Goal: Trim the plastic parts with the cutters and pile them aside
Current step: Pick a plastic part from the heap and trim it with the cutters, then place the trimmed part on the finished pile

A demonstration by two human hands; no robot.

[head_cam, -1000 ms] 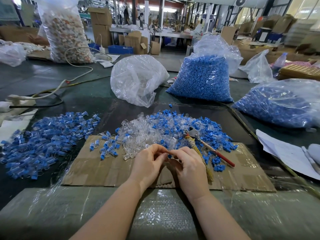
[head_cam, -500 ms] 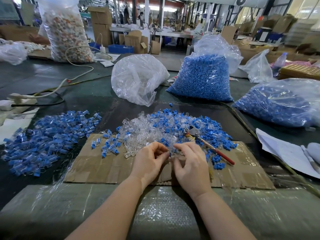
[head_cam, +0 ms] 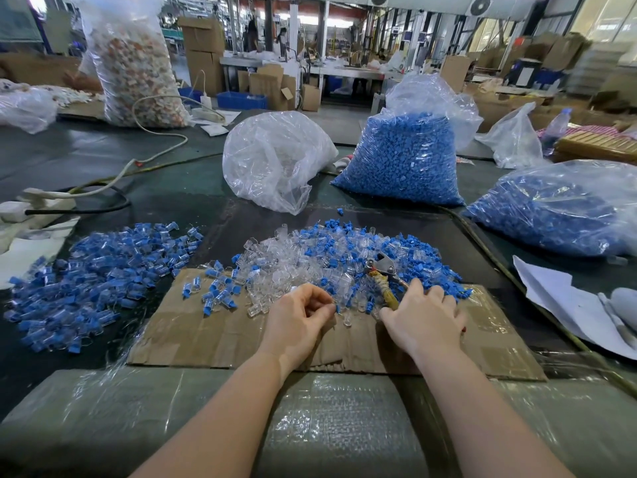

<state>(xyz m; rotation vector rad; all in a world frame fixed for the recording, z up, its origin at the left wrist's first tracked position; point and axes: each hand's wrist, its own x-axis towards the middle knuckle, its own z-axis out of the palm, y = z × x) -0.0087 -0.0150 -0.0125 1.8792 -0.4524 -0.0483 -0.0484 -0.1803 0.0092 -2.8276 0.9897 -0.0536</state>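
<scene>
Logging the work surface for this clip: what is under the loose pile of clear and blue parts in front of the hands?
The pile lies partly on a flat cardboard sheet, partly on the dark table beyond it. Where exactly the cardboard's far edge runs beneath the parts is hidden.

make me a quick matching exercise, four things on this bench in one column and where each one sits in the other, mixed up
Things:
1. cutters
2. left hand
3. sorted blue-and-clear pile
4. empty-looking clear bag

Places:
A. far left, on the dark table beside the cardboard
B. behind the mixed heap, left of the full blue bag
C. on the mixed heap, handles under the right hand
D. over the cardboard, pinching a small blue part

Pairs: 1-C, 2-D, 3-A, 4-B
</scene>
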